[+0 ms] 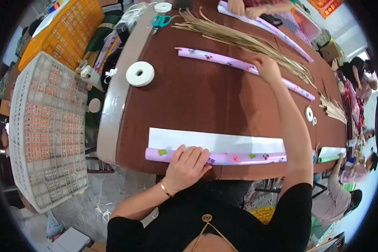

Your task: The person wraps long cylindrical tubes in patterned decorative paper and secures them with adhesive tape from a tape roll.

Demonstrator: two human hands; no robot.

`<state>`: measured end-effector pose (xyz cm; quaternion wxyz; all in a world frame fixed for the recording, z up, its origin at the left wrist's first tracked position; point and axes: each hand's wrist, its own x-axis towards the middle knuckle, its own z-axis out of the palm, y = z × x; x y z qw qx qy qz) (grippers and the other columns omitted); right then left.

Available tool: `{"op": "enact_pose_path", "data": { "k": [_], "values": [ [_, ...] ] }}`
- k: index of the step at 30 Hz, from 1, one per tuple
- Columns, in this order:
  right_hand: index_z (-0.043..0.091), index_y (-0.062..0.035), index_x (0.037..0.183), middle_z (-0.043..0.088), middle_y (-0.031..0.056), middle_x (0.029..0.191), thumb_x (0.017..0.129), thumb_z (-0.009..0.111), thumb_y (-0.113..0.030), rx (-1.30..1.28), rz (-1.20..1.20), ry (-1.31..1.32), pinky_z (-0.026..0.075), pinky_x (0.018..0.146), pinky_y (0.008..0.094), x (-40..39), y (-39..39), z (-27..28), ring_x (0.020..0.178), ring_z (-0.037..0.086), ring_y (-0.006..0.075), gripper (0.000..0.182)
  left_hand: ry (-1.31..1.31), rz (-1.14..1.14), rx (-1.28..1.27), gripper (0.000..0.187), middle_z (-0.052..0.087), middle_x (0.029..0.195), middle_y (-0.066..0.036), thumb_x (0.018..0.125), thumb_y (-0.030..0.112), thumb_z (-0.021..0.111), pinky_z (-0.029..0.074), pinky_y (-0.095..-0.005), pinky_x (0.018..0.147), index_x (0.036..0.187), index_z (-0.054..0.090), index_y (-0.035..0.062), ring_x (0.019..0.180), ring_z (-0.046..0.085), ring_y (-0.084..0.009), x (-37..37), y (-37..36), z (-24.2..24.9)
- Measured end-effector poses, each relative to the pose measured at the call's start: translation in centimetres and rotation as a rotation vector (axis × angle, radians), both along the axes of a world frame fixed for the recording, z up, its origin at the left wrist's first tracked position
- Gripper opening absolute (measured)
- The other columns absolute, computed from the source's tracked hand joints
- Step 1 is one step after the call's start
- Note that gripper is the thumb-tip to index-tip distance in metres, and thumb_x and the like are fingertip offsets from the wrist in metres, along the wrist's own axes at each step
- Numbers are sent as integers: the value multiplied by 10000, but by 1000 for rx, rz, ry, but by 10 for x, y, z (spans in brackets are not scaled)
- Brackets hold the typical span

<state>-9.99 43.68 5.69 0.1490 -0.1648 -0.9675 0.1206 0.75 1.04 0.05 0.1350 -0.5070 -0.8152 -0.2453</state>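
My left hand (187, 165) lies over a partly rolled sheet of purple patterned wrapping paper (250, 158) near the table's front edge. Its fingers are together across the roll, and the thumb is on the near side. The sheet's white inner face (222, 140) lies spread behind the roll. My right arm stretches far forward. My right hand (268, 69) is closed in a pinch above a finished purple paper tube (218, 60), beside a bundle of thin brown strips (239, 41). What its fingertips hold, if anything, cannot be made out.
On the brown tablecloth (176, 101) are a white tape roll (140, 74), teal scissors (160, 22) and smaller rings (309, 114) at right. Another person's hands (244, 9) work on a purple tube (287, 38) opposite. A white crate (50, 130) stands left.
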Motion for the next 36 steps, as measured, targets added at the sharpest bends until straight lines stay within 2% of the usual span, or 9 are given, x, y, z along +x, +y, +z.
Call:
{"op": "enact_pose_path", "data": {
  "k": [2,6,13,18,19,22,26,33,36],
  "values": [
    [701,-63,1069,700,195,1032,891,594,-208,220,45,-4,536,836,467,-41,-1,-19,973,671,369,254,-7,-13,0,462,634,1089,-65,837,372,707,358,-437,1033,1190,617,86,1040,611,-201,0,-2,2],
    [700,-101,1073,693,205,1024,903,574,-230,267,-16,-55,527,854,492,-96,-10,-29,970,657,397,247,-53,-25,5,433,633,1069,-59,842,372,696,388,-407,1000,1162,626,88,1011,617,-197,-1,-3,7],
    [692,-91,925,703,179,963,919,522,-215,443,-119,-152,537,818,491,-126,-2,-55,923,679,372,210,-50,-21,36,412,624,1063,-60,851,351,679,435,-367,940,1150,626,72,990,613,-194,-2,-5,3],
    [705,-63,904,718,189,959,902,538,-173,383,-201,-150,560,782,497,-120,-15,-44,896,705,368,200,-58,-32,24,405,627,1062,-60,855,340,681,427,-365,950,1150,624,70,993,614,-193,-1,-5,3],
    [685,-119,886,713,166,928,872,569,-233,372,-239,-134,543,796,488,-120,-13,-46,881,692,363,163,-56,-33,21,402,628,1063,-60,855,336,683,423,-367,955,1151,624,71,998,615,-193,-2,-5,3],
    [679,-120,873,712,170,918,868,583,-233,309,-186,-130,540,789,494,-111,-17,-40,874,692,363,148,-55,-36,22,399,632,1067,-58,859,333,685,417,-370,964,1156,624,73,1008,617,-194,-2,-5,4],
    [679,-103,966,717,186,948,933,494,-222,314,-164,-146,532,814,509,-111,-19,-44,917,693,367,222,-46,-31,19,401,636,1079,-55,869,333,680,411,-371,974,1175,623,80,1020,616,-192,-2,-4,5],
    [730,-129,1015,724,150,945,865,636,-275,147,-56,-30,534,817,465,-109,-13,-53,913,683,358,229,-60,-33,7,405,642,1091,-54,874,330,677,413,-371,970,1193,625,85,1028,618,-191,-1,-4,5],
    [762,-155,953,728,133,945,849,648,-296,40,-165,-69,537,816,451,-108,-19,-47,909,684,352,210,-55,-31,23,410,641,1093,-55,870,336,682,416,-371,966,1189,625,86,1027,618,-192,-1,-3,4]
  ]
}}
